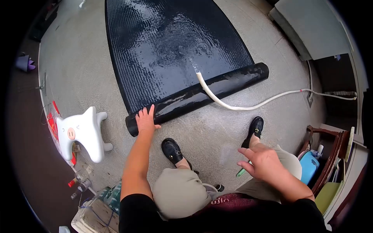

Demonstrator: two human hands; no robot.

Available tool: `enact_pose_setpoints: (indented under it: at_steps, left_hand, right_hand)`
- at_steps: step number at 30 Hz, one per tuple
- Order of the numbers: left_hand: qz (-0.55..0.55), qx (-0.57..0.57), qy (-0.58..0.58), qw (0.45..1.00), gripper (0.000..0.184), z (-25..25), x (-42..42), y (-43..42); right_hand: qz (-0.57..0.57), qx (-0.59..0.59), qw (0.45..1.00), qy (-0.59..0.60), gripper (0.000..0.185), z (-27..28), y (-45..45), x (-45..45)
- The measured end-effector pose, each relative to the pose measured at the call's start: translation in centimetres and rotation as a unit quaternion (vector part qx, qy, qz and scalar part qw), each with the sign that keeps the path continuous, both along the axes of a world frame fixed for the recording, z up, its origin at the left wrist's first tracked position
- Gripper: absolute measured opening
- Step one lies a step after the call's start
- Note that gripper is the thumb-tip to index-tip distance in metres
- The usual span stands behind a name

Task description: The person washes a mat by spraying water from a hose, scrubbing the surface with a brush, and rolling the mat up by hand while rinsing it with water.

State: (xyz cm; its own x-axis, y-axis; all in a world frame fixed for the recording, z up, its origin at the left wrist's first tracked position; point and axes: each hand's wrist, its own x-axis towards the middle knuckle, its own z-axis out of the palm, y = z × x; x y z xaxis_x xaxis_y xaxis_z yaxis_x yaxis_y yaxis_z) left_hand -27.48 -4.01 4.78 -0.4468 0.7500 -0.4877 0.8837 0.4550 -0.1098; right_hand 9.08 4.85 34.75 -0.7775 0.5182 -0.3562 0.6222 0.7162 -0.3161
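Observation:
A wet black rubber mat (175, 46) with a ribbed surface stretches away across the floor, its near end rolled into a thick roll (229, 86). My left hand (145, 121) lies with spread fingers on the left end of this roll. A white hose (210, 94) rests over the roll, and water runs from its end onto the mat. Above my right knee hovers my right hand (262, 162), its thumb and index finger apart. Beside that thumb shows a green handle-like piece (244, 169); the hand partly hides it, and it does not look gripped.
A white pig-faced stool (83, 134) stands on the left. My black shoes (172, 150) are just behind the roll. On the right are a blue basin (309, 167), a wooden frame (330, 167) and a grey cabinet (316, 27). The hose trails rightwards across the floor.

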Motion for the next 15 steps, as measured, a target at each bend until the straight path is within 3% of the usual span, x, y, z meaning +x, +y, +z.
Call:
enact_pose_setpoints:
  at_steps: [3,6,9,10,15]
  left_hand:
    - [-0.027,0.034,0.000,0.999,0.119,-0.5,0.3,0.0]
    - [-0.037,0.059,-0.029,0.997,0.121,-1.6,0.0,-0.1]
    - [-0.053,0.062,-0.018,0.997,0.124,-2.5,-0.1,-0.2]
    - [-0.051,0.044,-0.022,0.997,0.124,-2.6,-0.2,-0.1]
    - [-0.035,0.011,-0.018,0.999,0.122,-3.3,0.1,0.1]
  right_hand:
    - [-0.070,-0.090,0.988,0.100,0.025,-1.8,3.3,0.0]
    - [-0.168,-0.209,0.962,0.047,0.026,-5.4,7.0,2.1]
    - [-0.214,-0.174,0.960,-0.047,0.023,-8.6,9.2,4.0]
    - [-0.221,-0.141,0.961,-0.091,0.021,-9.0,10.1,4.0]
    - [-0.165,-0.249,0.954,0.004,0.019,-7.9,14.2,-0.2]
